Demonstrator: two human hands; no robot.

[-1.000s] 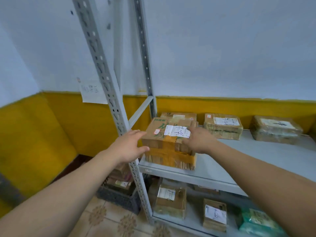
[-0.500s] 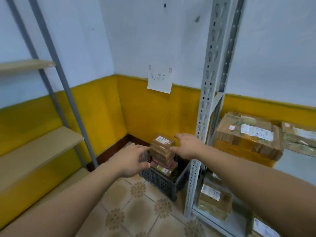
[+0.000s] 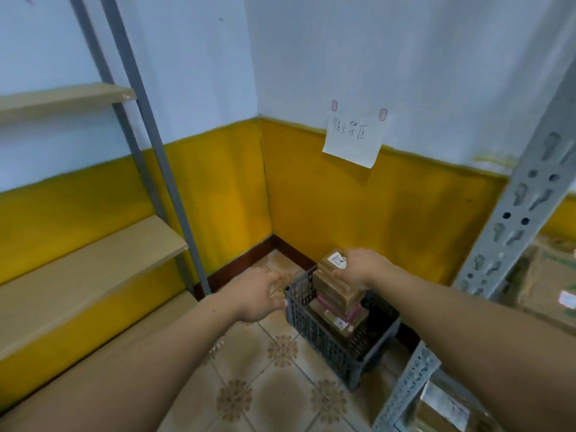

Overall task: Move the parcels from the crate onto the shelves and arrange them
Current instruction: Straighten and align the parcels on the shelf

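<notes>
Head view: the crate (image 3: 314,335) is seen on the tiled floor (image 3: 280,385) at the lower centre of the frame, in the corner under a paper note (image 3: 353,138), and a tall stack of parcels (image 3: 336,294) rises well above its rim. The right hand (image 3: 358,269) is laid against the right side of the top parcel (image 3: 332,260); whether the fingers are closed round it cannot be told. The left hand (image 3: 258,294) is held just left of the crate rim with loosely curled fingers, and nothing is held in it. The chief risk is judged to be the stack itself. It is narrow and slightly staggered, so a one-sided pull on the top parcel could drag the ones beneath, and they could be tipped over the rim onto the floor. A slip is also possible if the parcel is lifted by one hand only, since its taped faces look smooth. On the way to the shelves the parcel could be knocked against the metal post (image 3: 511,219) at the right of the frame. Compared with half a second ago, the right hand, then held short of the stack, has been brought onto the top parcel, and the left hand has been carried nearer the crate. The view has been turned left and downward, so the shelved parcels (image 3: 548,275) are now cut off at the right edge.
</notes>
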